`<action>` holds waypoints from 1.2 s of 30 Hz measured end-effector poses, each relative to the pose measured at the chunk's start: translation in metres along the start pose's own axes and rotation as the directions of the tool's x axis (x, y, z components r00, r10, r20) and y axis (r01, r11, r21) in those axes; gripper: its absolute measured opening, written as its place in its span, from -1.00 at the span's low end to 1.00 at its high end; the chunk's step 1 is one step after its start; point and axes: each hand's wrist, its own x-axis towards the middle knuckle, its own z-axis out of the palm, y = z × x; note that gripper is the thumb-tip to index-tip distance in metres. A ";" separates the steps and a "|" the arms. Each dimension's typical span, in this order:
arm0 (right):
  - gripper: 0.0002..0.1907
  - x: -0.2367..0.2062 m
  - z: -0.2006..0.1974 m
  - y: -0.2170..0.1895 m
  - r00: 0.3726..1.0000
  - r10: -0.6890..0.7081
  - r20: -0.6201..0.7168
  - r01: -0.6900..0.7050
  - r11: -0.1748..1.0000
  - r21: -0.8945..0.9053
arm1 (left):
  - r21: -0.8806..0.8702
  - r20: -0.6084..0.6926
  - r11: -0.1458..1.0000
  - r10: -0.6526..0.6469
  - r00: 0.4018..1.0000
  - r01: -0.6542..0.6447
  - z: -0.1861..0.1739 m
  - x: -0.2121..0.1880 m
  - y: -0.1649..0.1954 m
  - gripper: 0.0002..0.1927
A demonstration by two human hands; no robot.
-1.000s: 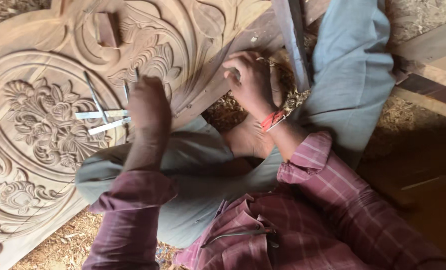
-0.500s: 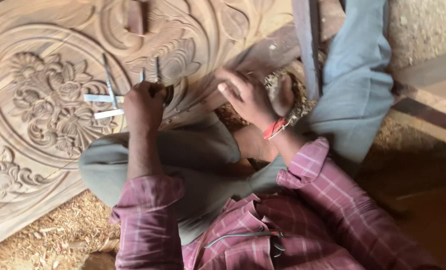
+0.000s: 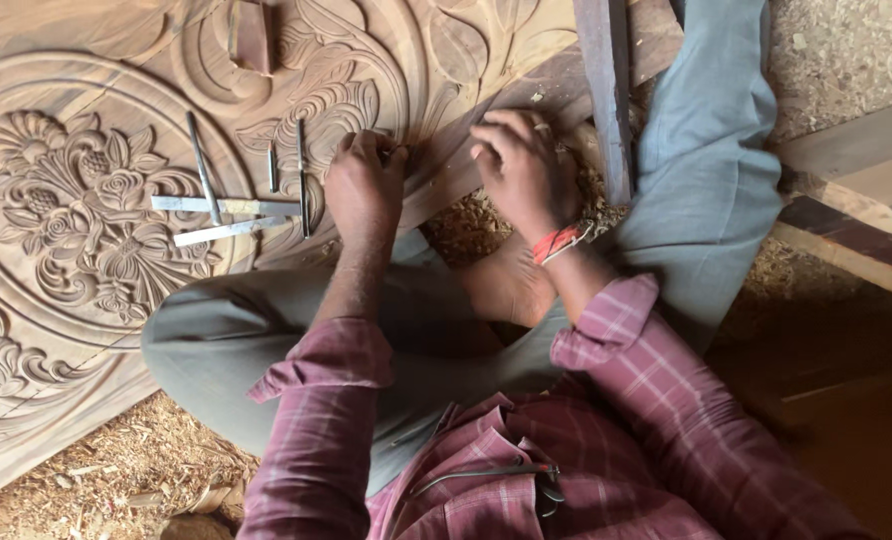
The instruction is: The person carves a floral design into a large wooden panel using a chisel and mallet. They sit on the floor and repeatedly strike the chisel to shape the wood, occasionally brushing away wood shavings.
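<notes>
The left hand [image 3: 364,185] is closed round a chisel [image 3: 398,153], steadying its tip on the carved panel [image 3: 86,220] — wrist bent down. The right hand [image 3: 522,165], at three o'clock, curls on the panel's edge (what it holds I cannot tell). Spare chisels [image 3: 216,207] lie at nine o'clock, within reach.

Carved wood panel [image 3: 86,220] w/ floral relief, chisels [image 3: 216,205] laid on it, left hand [image 3: 364,185] fisted at panel edge, right hand [image 3: 526,170] rested beside, sawdust [image 3: 96,470] scattered below.
</notes>
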 end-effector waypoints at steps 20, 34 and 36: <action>-0.77 -0.004 0.011 -0.001 0.993 0.119 0.023 -0.120 0.989 0.081 | 0.087 -0.115 0.996 -0.012 0.993 0.023 0.017 -0.006 0.017 -0.80; -0.80 -0.001 0.011 -0.003 0.994 0.104 0.022 -0.105 0.992 0.066 | 0.172 -0.003 0.978 0.124 0.992 -0.121 0.022 -0.008 0.001 -0.84; -0.80 -0.002 0.012 -0.003 0.993 0.114 0.010 -0.115 0.991 0.064 | 0.199 -0.009 0.967 0.165 0.986 -0.160 0.023 -0.001 0.001 -0.84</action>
